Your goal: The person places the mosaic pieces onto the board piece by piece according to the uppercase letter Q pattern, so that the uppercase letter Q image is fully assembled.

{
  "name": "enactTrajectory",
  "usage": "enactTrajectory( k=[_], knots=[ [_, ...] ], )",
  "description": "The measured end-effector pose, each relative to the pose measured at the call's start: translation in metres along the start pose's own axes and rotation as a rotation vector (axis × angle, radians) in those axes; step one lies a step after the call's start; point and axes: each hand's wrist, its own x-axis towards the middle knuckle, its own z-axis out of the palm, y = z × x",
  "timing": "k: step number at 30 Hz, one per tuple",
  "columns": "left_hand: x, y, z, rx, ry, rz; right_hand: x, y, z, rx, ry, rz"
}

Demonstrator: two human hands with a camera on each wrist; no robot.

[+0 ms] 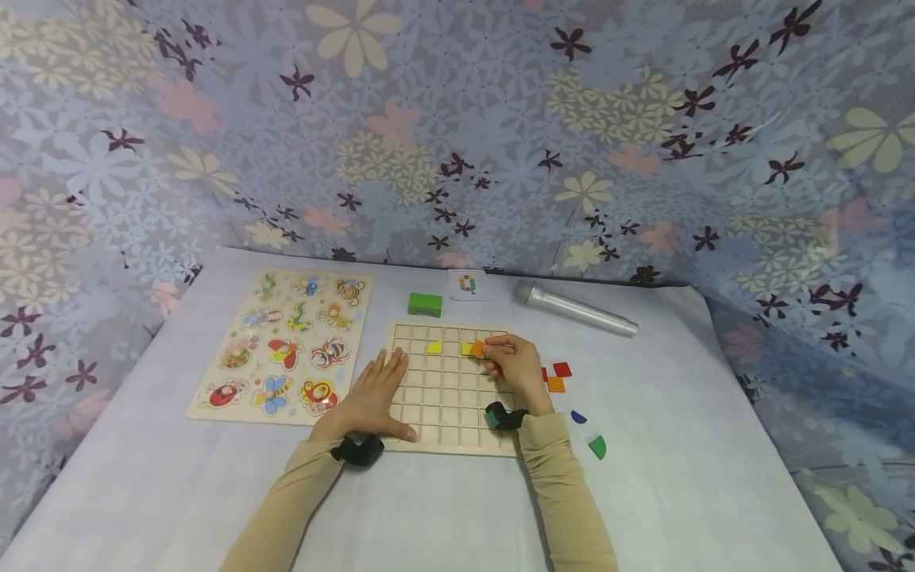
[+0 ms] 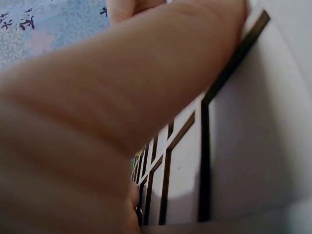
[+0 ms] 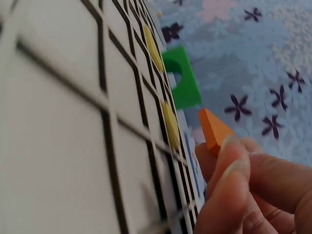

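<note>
A wooden grid board (image 1: pixel 439 413) lies flat in the middle of the table. My left hand (image 1: pixel 368 401) rests on its left side, fingers straight and spread, holding nothing. Over the upper right squares, my right hand (image 1: pixel 518 365) pinches a small orange tile (image 3: pixel 214 129) between thumb and fingertips. In the right wrist view that tile is tilted, raised above the grid. Two yellow tiles sit in the upper part of the grid, a left yellow tile (image 1: pixel 434 347) and a right yellow tile (image 1: pixel 466 349); the orange tile partly overlaps the right one in the head view.
Behind the board stand a green block (image 1: pixel 425 304) and a small pattern card (image 1: pixel 468 284). A silver microphone (image 1: pixel 579 308) lies back right. Right of the board are red tiles (image 1: pixel 562 369), another orange tile (image 1: pixel 556 384), a blue piece (image 1: pixel 578 417) and a green piece (image 1: pixel 598 446). A picture puzzle (image 1: pixel 360 338) lies left.
</note>
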Motion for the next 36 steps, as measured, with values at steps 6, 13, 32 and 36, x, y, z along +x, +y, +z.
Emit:
enactTrajectory(
  k=[6, 13, 32, 36],
  knots=[
    [-0.003, 0.001, 0.001, -0.019, 0.008, -0.008, -0.001, -0.003, 0.016, -0.062, -0.039, -0.033],
    [-0.005, 0.002, -0.001, -0.032, 0.012, -0.018, 0.002, -0.007, 0.033, -0.145, -0.087, -0.082],
    [0.001, 0.002, 0.003, -0.01, -0.001, -0.01, 0.002, -0.004, 0.063, -0.425, -0.061, -0.248],
    [0.0, 0.002, 0.002, -0.015, 0.008, -0.024, 0.0, -0.006, 0.066, -0.438, -0.072, -0.266]
  ],
)
